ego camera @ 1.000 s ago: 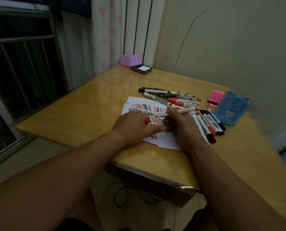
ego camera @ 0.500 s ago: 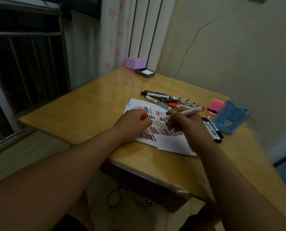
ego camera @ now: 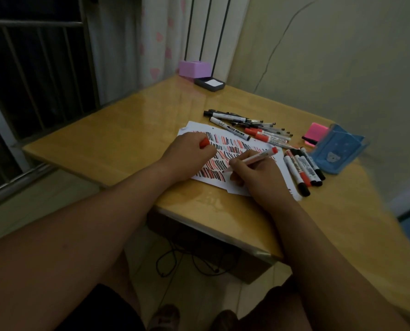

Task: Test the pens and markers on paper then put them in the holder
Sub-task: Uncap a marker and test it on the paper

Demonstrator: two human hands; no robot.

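Note:
A white paper sheet (ego camera: 225,185) covered in red and black strokes lies on the wooden table (ego camera: 127,144). My right hand (ego camera: 258,175) grips a white marker with a red end (ego camera: 256,157), its tip touching the paper. My left hand (ego camera: 189,154) rests on the paper and holds the red cap (ego camera: 204,142). Several pens and markers (ego camera: 249,126) lie in a heap beyond the paper, and several markers (ego camera: 301,168) lie in a row to its right. The blue pen holder (ego camera: 337,151) stands at the right.
A pink sticky-note pad (ego camera: 315,133) lies beside the holder. At the table's far corner stand a purple box (ego camera: 194,69) and a dark tray with white paper (ego camera: 210,83). A barred window is at the left, a wall at the right.
The hands parted, the cap coming off in my left hand. My right hand lowered the marker tip to the paper. The view shifted slightly.

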